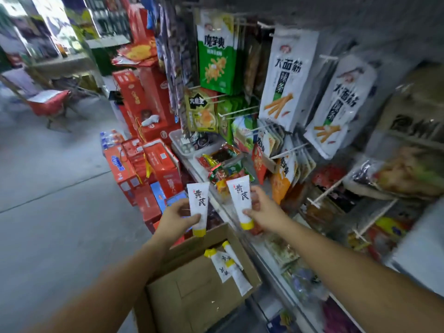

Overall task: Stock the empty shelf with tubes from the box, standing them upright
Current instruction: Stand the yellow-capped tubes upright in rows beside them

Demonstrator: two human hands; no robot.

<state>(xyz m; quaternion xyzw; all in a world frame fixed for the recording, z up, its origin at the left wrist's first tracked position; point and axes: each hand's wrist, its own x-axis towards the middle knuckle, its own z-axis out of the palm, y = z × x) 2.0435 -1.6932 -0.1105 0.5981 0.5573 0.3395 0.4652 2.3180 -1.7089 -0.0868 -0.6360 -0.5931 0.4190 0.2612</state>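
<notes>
The left hand (176, 218) has its grip clamped on 1 tube (198, 203), and the right hand (263, 207) on a 2nd tube (240, 200). Both tubes are upright, caps down, above the open box (192, 292), where 3 spare tubes (230, 267) lie.

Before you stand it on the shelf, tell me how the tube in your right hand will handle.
Probably light: the right hand pinches the white tube with just thumb and fingers. Likely tippy upright, since its yellow cap is narrower than the flat top end.
</notes>
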